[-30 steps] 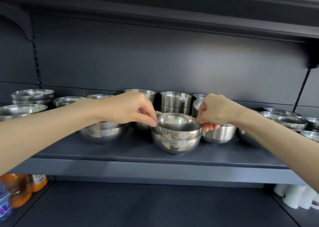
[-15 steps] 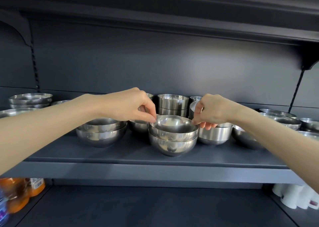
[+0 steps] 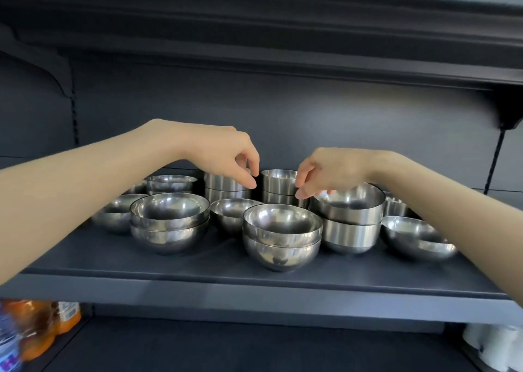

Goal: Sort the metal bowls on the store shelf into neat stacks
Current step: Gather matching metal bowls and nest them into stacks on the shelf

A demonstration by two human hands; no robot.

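Many bowls (image 3: pixel 282 237) crowd shelf (image 3: pixel 198 268); left hand (image 3: pixel 223 156), right hand (image 3: pixel 332 170) hover above.

You are letting go of the top bowl (image 3: pixel 283 223) of the front stack: both hands are coming off its rim and rising up and back. Your left hand (image 3: pixel 223 156) is now hovering at the left rear stack (image 3: pixel 226 189), and your right hand (image 3: pixel 325 170) is hanging just beside the right rear stack (image 3: pixel 278 186). Fingers on both are loosening into a slack curl, holding nothing. The released bowl is sitting free, nested in the one below.
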